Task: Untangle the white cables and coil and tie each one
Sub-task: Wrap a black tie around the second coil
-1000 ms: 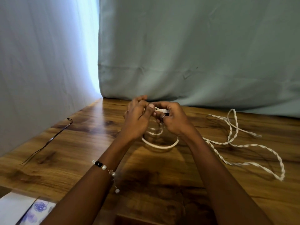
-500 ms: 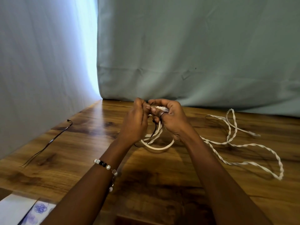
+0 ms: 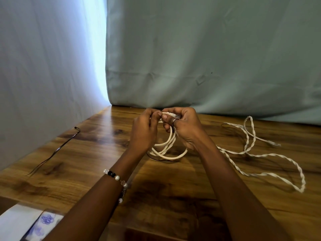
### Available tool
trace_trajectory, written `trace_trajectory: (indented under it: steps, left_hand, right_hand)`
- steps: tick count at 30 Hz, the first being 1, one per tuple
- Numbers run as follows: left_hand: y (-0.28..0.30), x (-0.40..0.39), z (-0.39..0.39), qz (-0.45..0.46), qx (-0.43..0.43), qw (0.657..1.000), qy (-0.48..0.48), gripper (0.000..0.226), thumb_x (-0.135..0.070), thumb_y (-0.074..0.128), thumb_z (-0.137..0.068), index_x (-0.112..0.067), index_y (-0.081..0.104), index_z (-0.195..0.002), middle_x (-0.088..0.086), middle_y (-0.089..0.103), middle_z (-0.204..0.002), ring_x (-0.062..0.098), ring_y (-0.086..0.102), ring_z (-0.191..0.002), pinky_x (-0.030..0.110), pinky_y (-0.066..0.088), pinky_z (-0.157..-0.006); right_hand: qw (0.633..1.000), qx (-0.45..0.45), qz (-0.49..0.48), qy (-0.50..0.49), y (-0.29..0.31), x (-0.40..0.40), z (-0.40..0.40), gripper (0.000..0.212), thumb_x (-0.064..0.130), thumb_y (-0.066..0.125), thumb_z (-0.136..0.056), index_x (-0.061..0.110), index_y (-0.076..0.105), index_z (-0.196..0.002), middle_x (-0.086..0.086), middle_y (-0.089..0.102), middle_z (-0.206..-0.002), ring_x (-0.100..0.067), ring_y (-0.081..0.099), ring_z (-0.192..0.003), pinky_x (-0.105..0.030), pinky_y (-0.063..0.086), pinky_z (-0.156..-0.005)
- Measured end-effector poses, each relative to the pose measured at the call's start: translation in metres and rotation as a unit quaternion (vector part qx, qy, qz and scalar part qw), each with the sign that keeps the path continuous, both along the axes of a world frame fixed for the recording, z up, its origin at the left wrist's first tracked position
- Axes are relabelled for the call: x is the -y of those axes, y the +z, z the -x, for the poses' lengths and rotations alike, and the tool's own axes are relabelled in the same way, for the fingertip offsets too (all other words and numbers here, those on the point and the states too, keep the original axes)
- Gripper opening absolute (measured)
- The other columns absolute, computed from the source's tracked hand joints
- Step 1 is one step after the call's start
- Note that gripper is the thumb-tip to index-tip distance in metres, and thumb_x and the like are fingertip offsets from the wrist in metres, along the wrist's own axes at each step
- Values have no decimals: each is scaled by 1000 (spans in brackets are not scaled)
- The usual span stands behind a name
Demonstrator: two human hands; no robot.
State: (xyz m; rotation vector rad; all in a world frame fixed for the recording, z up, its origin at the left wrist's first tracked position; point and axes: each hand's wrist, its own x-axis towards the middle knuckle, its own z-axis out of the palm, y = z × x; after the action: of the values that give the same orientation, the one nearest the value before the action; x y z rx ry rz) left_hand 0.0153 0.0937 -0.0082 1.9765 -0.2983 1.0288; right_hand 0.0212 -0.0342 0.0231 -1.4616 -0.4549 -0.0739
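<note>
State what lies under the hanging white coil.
Under the coil lies bare wooden table and a thin dark tie trailing beneath its loops. Both hands hide the coil's top.

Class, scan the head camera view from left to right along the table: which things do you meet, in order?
Thin dark tie → left hand → right hand holding the coiled white cable → twisted white cables lying loose on the wooden table.
</note>
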Motion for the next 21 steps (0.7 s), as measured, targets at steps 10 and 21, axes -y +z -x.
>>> trace_trajectory:
  steps: [10,21]
  left_hand:
    - [4,-1,2,-7,4,999,-49,25,-27,54,-97,-14,71,-84,-19,50,-54,-8,51,-51,9,31,-49]
    - [8,-25,-13,482,-104,870,-17,36,-23,56,-97,-8,58,-64,-3,50,-47,11,43,-42,25,37,-48]
  right_hand:
    - [996,-74,-42,8,7,11,5,14,9,62,-91,-3,67,-95,-15,67,-70,-18,61,-52,-32,58,-54]
    - [985,68,142,-67,37,43,21,26,29,68,-86,4,69,-77,-10,65,-64,-13,49,-45,-22,35,-41]
